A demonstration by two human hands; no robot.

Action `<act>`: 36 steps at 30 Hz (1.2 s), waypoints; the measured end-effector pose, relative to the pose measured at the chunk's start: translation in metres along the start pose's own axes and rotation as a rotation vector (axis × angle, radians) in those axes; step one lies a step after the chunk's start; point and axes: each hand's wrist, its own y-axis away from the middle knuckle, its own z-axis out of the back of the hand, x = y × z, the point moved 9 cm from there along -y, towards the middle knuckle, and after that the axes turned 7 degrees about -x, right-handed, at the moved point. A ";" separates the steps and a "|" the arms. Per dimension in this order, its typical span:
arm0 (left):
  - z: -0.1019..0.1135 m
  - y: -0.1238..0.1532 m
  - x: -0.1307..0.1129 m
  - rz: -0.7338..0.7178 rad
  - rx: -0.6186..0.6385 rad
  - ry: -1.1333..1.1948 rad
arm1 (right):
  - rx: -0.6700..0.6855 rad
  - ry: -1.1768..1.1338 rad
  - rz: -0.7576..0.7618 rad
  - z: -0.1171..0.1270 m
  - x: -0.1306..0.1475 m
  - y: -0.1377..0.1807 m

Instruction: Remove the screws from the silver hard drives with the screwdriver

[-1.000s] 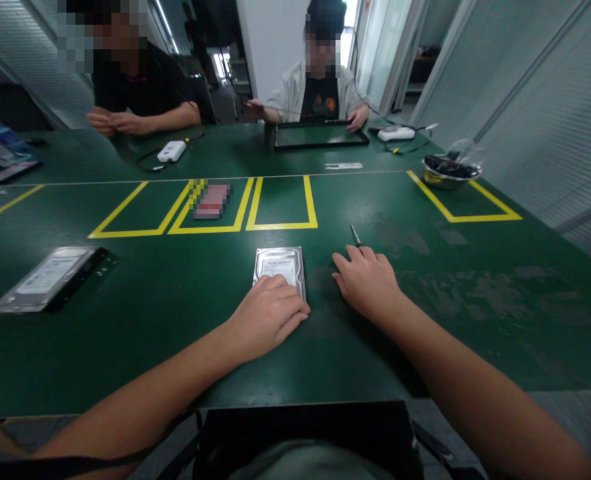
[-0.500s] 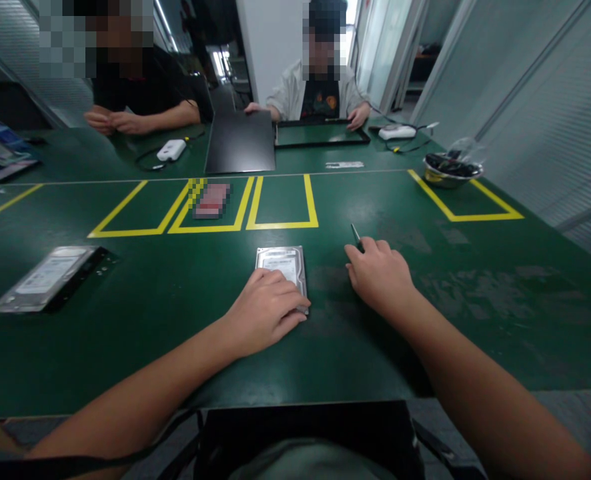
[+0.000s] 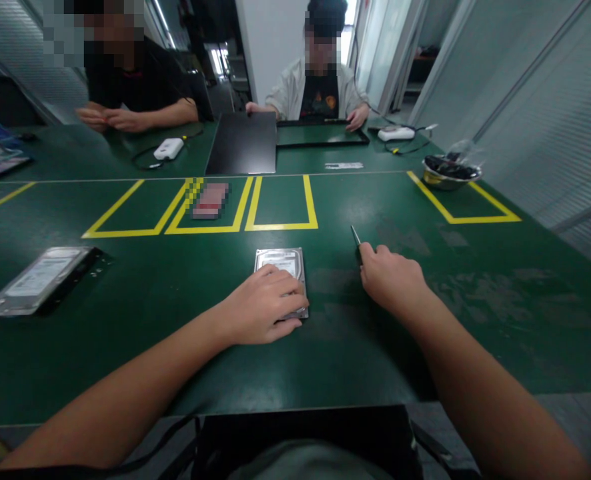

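Observation:
A silver hard drive (image 3: 278,256) with a white label lies flat on the green table in front of me. My left hand (image 3: 270,303) rests across its near half, fingers over the top and right side, thumb by the near right corner, covering much of the label. To the right, my right hand (image 3: 393,277) is closed round a screwdriver (image 3: 356,235). The thin metal shaft points forward and left, while the handle is hidden in my fist. The screwdriver tip is apart from the hard drive.
At left lies another drive (image 3: 43,280) beside small screws. Yellow tape outlines (image 3: 281,226) mark the table; a blurred reddish thing (image 3: 210,201) lies in one. A metal bowl (image 3: 450,175) of dark parts stands back right. Opposite, a person holds a black panel (image 3: 243,143) and a frame (image 3: 325,143).
My right hand has shifted slightly right and its fingers have closed further round the screwdriver. My left hand stays on the hard drive.

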 end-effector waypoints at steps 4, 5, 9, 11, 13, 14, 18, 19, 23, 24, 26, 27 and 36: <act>0.001 0.004 0.000 -0.039 -0.037 -0.016 | 0.028 -0.003 -0.003 -0.002 0.000 -0.001; 0.001 0.005 0.000 -0.046 -0.050 -0.021 | 0.037 -0.006 -0.004 -0.003 0.001 -0.001; 0.001 0.007 0.002 -0.057 -0.091 -0.046 | 0.049 -0.010 -0.001 -0.006 0.002 -0.002; 0.002 0.007 0.005 -0.051 -0.109 -0.042 | 0.039 -0.007 0.001 -0.006 0.002 -0.003; 0.004 0.007 0.009 -0.038 -0.124 -0.028 | 0.032 -0.009 -0.004 -0.005 0.001 -0.003; 0.004 0.007 0.011 -0.031 -0.131 -0.023 | 0.025 -0.013 -0.009 -0.004 0.000 -0.003; 0.002 0.008 0.017 0.003 -0.144 -0.028 | -0.048 -0.025 -0.037 0.005 -0.004 -0.005; 0.002 0.008 0.018 0.009 -0.145 -0.033 | -0.074 -0.028 -0.046 0.009 -0.006 -0.005; 0.003 0.008 0.020 0.023 -0.178 -0.045 | -0.190 -0.049 -0.080 0.024 -0.013 -0.005; 0.003 0.008 0.020 0.026 -0.187 -0.046 | -0.219 -0.072 -0.089 0.028 -0.016 -0.005; 0.004 0.009 0.021 0.035 -0.201 -0.041 | -0.276 -0.164 -0.104 0.036 -0.022 -0.006; 0.004 0.010 0.022 0.039 -0.204 -0.035 | -0.310 -0.230 -0.103 0.040 -0.025 -0.006; 0.002 0.015 0.026 0.053 -0.175 0.065 | -0.584 -1.009 -0.090 0.068 -0.045 0.003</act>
